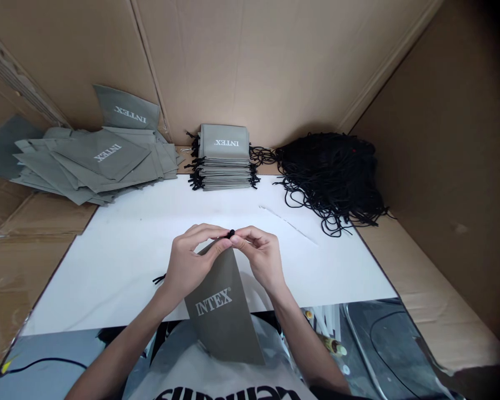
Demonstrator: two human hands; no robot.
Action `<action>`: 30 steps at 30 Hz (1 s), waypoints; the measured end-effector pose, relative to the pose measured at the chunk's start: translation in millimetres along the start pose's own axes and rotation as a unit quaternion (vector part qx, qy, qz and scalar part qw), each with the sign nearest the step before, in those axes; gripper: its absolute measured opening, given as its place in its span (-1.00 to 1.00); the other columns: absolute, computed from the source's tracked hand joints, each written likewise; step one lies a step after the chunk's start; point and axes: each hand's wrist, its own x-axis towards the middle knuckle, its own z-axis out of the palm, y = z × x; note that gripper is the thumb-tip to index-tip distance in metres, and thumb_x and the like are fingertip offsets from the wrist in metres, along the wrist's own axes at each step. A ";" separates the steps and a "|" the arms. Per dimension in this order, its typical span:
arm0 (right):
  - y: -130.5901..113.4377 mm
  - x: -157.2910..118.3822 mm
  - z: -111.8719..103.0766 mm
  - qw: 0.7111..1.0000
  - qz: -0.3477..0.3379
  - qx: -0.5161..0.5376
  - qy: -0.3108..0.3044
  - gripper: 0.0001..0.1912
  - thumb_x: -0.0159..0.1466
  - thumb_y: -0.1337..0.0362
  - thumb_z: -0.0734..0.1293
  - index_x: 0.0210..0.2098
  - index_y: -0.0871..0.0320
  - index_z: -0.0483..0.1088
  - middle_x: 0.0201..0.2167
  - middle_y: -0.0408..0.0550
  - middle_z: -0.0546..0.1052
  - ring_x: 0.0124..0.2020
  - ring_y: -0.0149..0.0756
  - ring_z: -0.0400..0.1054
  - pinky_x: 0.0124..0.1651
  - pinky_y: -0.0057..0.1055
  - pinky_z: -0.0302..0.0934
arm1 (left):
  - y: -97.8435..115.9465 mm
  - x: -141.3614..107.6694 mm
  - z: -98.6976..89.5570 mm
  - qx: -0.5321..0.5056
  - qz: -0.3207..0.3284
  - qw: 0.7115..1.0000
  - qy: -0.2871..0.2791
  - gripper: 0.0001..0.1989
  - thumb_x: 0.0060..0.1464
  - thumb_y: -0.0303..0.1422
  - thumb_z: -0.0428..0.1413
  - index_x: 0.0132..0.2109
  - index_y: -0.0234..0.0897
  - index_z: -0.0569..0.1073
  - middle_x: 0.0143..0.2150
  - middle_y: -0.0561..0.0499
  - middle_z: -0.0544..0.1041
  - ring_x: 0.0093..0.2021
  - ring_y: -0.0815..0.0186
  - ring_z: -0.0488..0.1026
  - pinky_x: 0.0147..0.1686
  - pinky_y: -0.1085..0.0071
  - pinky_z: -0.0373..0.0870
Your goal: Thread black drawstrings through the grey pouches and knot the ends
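Note:
A grey INTEX pouch (227, 328) hangs below my hands, over the table's front edge. My left hand (194, 256) pinches the pouch's top corner beside a small black cord knot (231, 234). Fingers of my right hand (261, 254) are closed on the same black cord, its thumb nearly touching the left thumb. Black cord ends (159, 279) stick out to the left of my left wrist. The exact grip at the knot is partly hidden by the fingertips.
Loose grey pouches (104, 155) lie in a heap at the left. Corded pouches (225, 144) are stacked at the back middle. A pile of black cords (331, 172) sits back right. A thin wire tool (289, 223) lies on the white table (129, 250). Cardboard walls surround it.

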 end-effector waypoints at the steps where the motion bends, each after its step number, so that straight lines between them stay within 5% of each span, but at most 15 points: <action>1: 0.1 -1.2 0.6 1.000 -0.006 -0.007 0.002 -0.79 0.10 0.13 0.52 -0.45 0.13 0.54 -0.46 -0.11 0.57 -0.38 -0.29 0.43 -0.25 -0.35 0.36 | -0.1 0.2 -0.6 -0.009 -0.006 1.000 0.004 -0.95 0.11 -0.35 0.26 -0.25 -0.18 0.61 -0.23 0.01 0.64 -0.19 0.24 0.55 -0.16 0.28 0.47; 6: 0.4 -6.2 1.3 0.999 -0.031 -0.042 0.002 -0.87 0.18 0.18 0.46 -0.40 0.12 0.56 -0.41 -0.10 0.58 -0.34 -0.27 0.44 -0.28 -0.38 0.34 | 0.0 1.7 -3.4 -0.025 -0.021 0.999 0.005 -0.97 0.06 -0.38 0.29 -0.35 -0.18 0.62 -0.29 0.04 0.64 -0.26 0.25 0.57 -0.20 0.32 0.49; 13: 3.6 -5.3 -2.2 0.999 -0.027 -0.025 -0.034 -0.82 0.17 0.13 0.47 -0.38 0.11 0.53 -0.40 -0.10 0.57 -0.36 -0.29 0.43 -0.25 -0.36 0.34 | 2.7 -2.2 -2.7 0.049 0.061 0.996 0.038 -0.95 0.17 -0.39 0.21 -0.25 -0.17 0.58 -0.22 0.05 0.64 -0.17 0.26 0.54 -0.10 0.30 0.42; 18: 1.1 -0.3 -2.5 0.988 -0.100 -0.030 -0.113 -0.66 0.23 0.07 0.43 -0.04 0.03 0.45 0.05 0.01 0.48 0.14 -0.15 0.32 0.22 -0.18 0.15 | 4.6 -2.7 -2.1 0.017 0.014 1.000 0.022 -0.90 0.24 -0.33 0.12 -0.25 -0.17 0.51 -0.15 0.01 0.58 -0.05 0.21 0.47 0.01 0.24 0.38; 20: 0.2 3.9 -3.6 0.979 -0.111 -0.021 -0.171 -0.57 0.24 0.00 0.40 0.04 0.02 0.40 0.13 0.03 0.42 0.20 -0.13 0.25 0.25 -0.16 0.11 | 6.3 -1.7 -3.1 0.002 0.017 1.000 0.026 -0.90 0.23 -0.33 0.13 -0.27 -0.17 0.51 -0.14 0.00 0.54 0.01 0.19 0.43 0.04 0.23 0.35; 24: 0.3 13.8 -5.3 0.966 -0.054 0.024 -0.251 -0.55 0.20 -0.12 0.39 -0.11 0.07 0.42 -0.24 -0.03 0.51 -0.19 -0.19 0.42 -0.07 -0.25 0.30 | 14.9 3.9 -10.1 0.005 0.031 0.999 0.019 -0.87 0.22 -0.30 0.15 -0.32 -0.16 0.52 -0.14 -0.02 0.48 0.07 0.15 0.38 0.06 0.20 0.33; 30: -22.1 21.2 -4.6 0.954 -0.003 0.038 -0.297 -0.58 0.15 -0.12 0.43 -0.36 0.12 0.38 -0.51 -0.18 0.38 -0.50 -0.39 0.21 -0.38 -0.43 0.12 | 34.2 16.9 -30.8 0.004 0.073 0.996 -0.045 -0.86 0.27 -0.30 0.08 -0.28 -0.18 0.45 -0.10 -0.04 0.44 0.03 0.17 0.39 0.03 0.23 0.34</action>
